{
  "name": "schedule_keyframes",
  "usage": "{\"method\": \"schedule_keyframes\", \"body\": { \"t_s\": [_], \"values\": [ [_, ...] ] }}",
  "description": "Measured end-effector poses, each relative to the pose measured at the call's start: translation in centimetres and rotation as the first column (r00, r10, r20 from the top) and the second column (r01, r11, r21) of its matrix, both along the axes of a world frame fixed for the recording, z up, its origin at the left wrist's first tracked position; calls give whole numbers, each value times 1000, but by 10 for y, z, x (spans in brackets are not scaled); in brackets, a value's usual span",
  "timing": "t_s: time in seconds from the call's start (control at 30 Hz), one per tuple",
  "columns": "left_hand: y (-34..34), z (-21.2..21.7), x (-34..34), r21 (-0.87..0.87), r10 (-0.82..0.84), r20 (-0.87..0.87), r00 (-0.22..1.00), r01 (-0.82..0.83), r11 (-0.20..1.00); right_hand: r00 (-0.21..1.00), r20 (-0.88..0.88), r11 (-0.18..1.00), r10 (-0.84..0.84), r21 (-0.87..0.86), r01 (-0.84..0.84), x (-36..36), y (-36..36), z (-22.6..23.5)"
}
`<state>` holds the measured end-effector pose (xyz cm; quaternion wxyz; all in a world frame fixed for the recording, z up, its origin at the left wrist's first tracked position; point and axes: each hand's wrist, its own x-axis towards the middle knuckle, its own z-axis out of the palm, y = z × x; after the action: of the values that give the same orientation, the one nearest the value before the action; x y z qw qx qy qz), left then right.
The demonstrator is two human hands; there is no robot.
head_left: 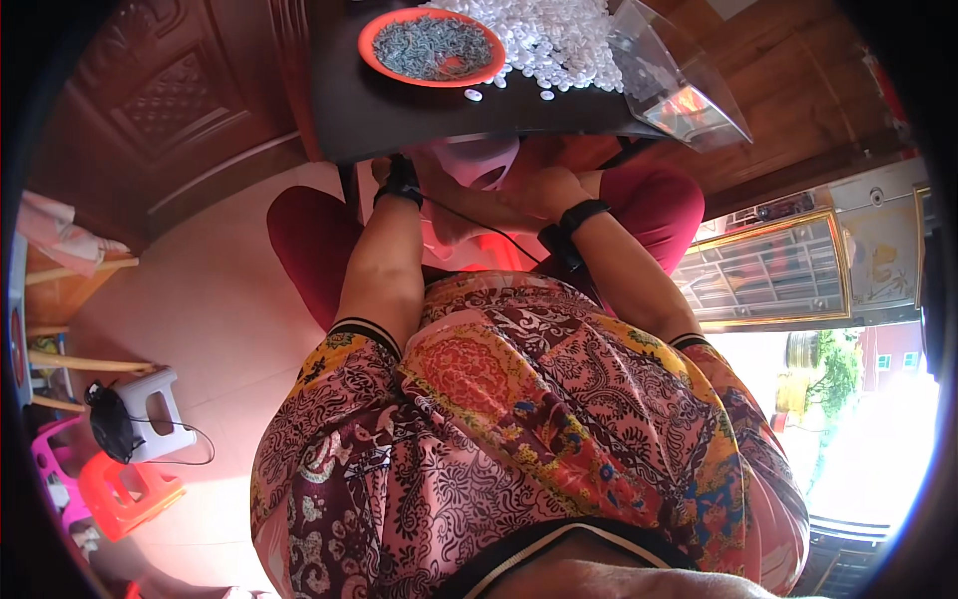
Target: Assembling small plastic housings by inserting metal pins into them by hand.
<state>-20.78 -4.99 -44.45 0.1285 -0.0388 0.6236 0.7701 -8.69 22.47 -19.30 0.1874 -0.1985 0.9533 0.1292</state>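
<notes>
Both forearms reach forward, and the hands are low at the near edge of a dark table [399,128]. My left hand [381,172] is dim and partly lost under that edge, beside a black wrist strap; its fingers do not show clearly. My right hand [552,192] rests by my bare lower leg and foot, its fingers largely hidden. A black band [584,213] circles the right wrist. On the table an orange bowl [367,58] holds many small grey metal pieces. Next to it spreads a heap of glossy white oval beads [564,45].
A clear plastic tray [689,95] overhangs the table's right corner. Beneath the table stands a light purple stool [484,158]. A thin black cable [479,222] runs between the wrists. At left are a grey stool [165,414] with a black bag, and an orange stool [125,499].
</notes>
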Motion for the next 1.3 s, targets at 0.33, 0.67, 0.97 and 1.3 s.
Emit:
{"method": "schedule_keyframes", "body": {
  "t_s": [0.33,0.67,0.97,1.3],
  "values": [
    [-34,-9,27,292,-3,70,998,-17,956,1000,22,1000,15,9,-15,-4,-1,-6],
    [30,165,116,282,-87,407,909,-35,959,978,189,975,87,-216,-45,-17,14,0],
    [47,327,187,547,-432,292,853,222,807,989,-36,674,142,-729,-123,32,25,74],
    [42,421,175,718,-227,-78,971,213,662,944,-315,73,-101,-948,-309,80,-35,194]
  ]
}}
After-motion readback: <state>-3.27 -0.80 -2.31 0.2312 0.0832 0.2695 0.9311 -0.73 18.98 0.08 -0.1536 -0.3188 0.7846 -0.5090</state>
